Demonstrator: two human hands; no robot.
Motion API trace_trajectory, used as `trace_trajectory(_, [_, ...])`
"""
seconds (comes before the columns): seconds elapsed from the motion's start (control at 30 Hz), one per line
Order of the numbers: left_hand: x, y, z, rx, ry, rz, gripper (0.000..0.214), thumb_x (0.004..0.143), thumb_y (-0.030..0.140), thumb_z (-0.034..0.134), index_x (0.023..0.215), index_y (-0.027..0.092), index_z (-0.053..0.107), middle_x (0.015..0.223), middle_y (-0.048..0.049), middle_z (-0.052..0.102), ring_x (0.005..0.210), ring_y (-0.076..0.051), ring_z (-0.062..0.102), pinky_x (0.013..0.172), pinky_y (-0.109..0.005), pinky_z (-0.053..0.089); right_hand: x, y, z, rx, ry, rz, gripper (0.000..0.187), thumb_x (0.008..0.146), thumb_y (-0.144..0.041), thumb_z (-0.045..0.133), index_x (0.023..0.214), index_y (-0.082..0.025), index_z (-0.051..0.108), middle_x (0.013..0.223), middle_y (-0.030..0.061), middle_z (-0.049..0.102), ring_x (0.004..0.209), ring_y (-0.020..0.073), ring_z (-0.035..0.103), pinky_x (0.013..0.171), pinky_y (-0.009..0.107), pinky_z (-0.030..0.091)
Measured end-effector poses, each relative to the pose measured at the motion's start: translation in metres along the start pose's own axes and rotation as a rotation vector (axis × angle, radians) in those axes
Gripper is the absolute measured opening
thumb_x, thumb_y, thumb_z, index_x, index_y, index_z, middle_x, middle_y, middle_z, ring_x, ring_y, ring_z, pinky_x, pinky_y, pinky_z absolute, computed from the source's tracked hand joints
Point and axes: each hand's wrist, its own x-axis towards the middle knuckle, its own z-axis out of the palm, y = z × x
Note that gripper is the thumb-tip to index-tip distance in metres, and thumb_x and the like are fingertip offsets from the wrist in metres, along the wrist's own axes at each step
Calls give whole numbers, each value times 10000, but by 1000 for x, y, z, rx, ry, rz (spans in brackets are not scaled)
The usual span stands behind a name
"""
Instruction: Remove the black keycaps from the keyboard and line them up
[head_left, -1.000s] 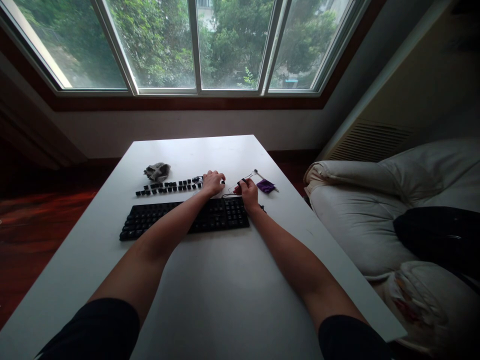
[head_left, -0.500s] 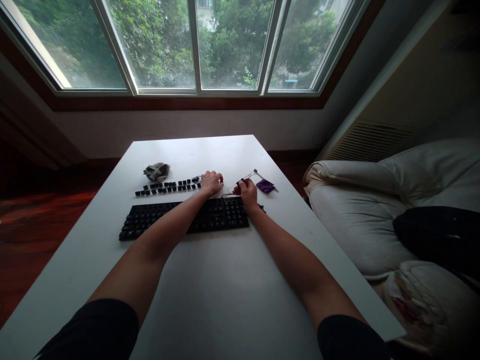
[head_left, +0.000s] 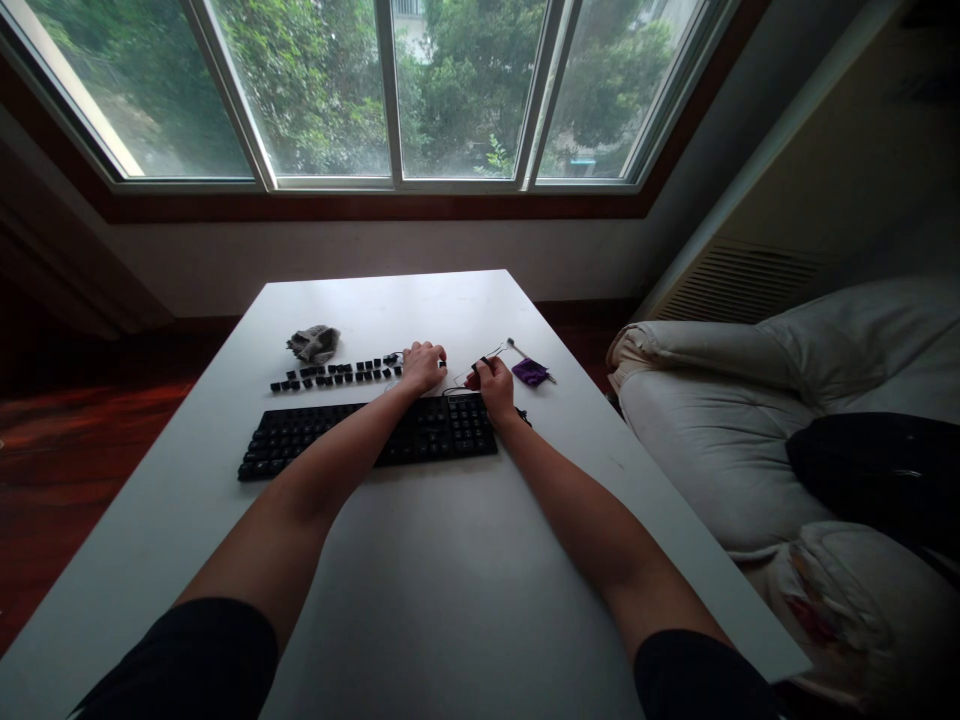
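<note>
Both arms reach forward over the white worktop [head_left: 450,590] to the far edge of a black keyboard [head_left: 360,437], which lies across the middle of the worktop; the left hand [head_left: 422,366] rests just behind the keyboard, at the right end of a row of loose black keycaps [head_left: 337,373], with the fingers curled down toward the surface; the grip of this hand is too small in the picture, so I cannot tell if it is closed on a keycap or only touches the worktop; the right hand [head_left: 496,386] is near to it, above the right far corner of the keyboard, and its grip is closed around a small wire tool [head_left: 478,368], of which a thin wire loop stands out toward the left hand; the two hands are close together but apart; the row of keycaps runs to the left, parallel to the keyboard and just behind it; behind the left end of this row lies a crumpled grey cloth [head_left: 313,343]; just beside the right hand, on its right, lies a small purple cloth [head_left: 531,372], and a thin stick [head_left: 517,348] lies at an angle behind it, touching it or nearly so; a wide window [head_left: 390,90] with green trees is behind the worktop; a white cushion [head_left: 720,440] is at the right of the worktop.
</note>
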Motion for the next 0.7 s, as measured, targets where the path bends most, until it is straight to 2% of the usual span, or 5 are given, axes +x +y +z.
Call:
trace_trajectory(0.3, [-1,2,-1,5,9,0,194,859,301,651,1043,256,696,1181,-97,652,1177,-323,489,1011,-481,355,0,0,1,8,-4,10,271,860,-480,639,833,-233,528,662,-14,680,522,147,656,540,266,565])
trace_trajectory(0.47, [-5,3,-5,4,37,0,270,861,356,669,1112,257,684,1189,-99,650,1167,-321,498,999,-473,374,0,-1,0,-5,-5,19,271,858,-480,635,842,-232,529,668,-11,683,531,149,658,547,265,567])
trace_trajectory(0.6, [-17,1,-13,-10,71,-3,252,904,367,625,1119,255,693,1184,-101,652,1170,-315,509,994,-467,389,-2,-4,0,-18,-13,14,266,860,-479,627,844,-233,527,672,-10,680,531,152,657,537,266,552])
trace_trajectory(0.7, [-35,-2,-20,-35,66,0,228,923,351,598,1092,249,712,1174,-99,657,1151,-308,532,992,-465,403,-6,-8,1,-38,-40,-13,268,864,-485,620,846,-236,524,665,-15,668,545,160,662,545,271,548])
